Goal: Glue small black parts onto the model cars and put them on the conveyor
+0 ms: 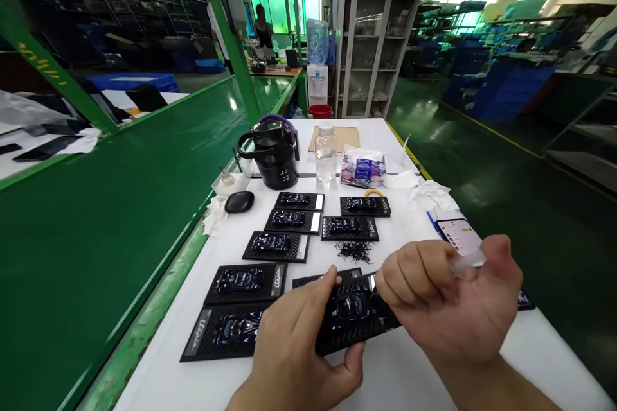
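My left hand [301, 334] grips a black patterned plate with a glossy dark model car [354, 305] on it, thumb below and fingers along the near side. My right hand [448, 295] is curled at the plate's right end. Between its thumb and fingers is a small whitish translucent piece [468, 261], whose kind I cannot make out. Another black plate [308, 282] lies partly hidden behind the held one. To the left rest more model car plates, one marked "Utopia" [241, 281] and one [226, 332] partly covered by my left hand.
Several more car plates lie farther back, near a pile of black slivers [355, 252]. Behind them stand a black jug [274, 157], a clear bottle [326, 155] and a tissue pack [362, 168]. A phone [457, 236] lies by the right edge, a black oval case [240, 201] at left.
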Available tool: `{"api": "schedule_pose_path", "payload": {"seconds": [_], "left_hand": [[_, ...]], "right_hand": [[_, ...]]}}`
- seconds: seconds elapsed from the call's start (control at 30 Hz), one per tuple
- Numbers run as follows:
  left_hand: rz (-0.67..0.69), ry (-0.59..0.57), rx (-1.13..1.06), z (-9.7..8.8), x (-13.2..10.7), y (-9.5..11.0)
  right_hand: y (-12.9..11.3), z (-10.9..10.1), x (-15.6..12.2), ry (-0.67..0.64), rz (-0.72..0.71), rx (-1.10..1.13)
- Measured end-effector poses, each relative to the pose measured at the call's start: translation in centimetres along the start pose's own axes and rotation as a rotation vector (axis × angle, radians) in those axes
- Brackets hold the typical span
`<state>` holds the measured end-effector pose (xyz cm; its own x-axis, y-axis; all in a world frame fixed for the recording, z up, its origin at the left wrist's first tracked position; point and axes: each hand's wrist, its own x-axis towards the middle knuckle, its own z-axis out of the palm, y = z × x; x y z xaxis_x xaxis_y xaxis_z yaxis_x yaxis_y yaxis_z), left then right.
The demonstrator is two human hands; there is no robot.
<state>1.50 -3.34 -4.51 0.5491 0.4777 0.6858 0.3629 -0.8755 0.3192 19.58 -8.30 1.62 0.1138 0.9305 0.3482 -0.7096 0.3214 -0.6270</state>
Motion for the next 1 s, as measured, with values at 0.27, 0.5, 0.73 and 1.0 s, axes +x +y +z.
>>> {"api": "schedule_pose_path", "payload": {"seconds": [0.27,0.5,0.73,1.0], "left_hand": [[0.0,0.0,0.032,-0.22,0.13,-0.04],[-0.005,-0.012,0.007,-0.14,0.14,0.08],[-0.007,-0.016,0.011,-0.11,0.17,0.14],[-0.013,-0.011,-0.001,-0.03,0.16,0.08]], "right_hand": [[0.22,0.15,-0.11,0.001,0.047,-0.092],[0.56,-0.07,0.11,-0.03,0.033,-0.16],[0.62,-0.26,0.11,-0.03,0.024,-0.16],[0.79,-0.4,0.21,-0.049,0.007,-0.151]]}}
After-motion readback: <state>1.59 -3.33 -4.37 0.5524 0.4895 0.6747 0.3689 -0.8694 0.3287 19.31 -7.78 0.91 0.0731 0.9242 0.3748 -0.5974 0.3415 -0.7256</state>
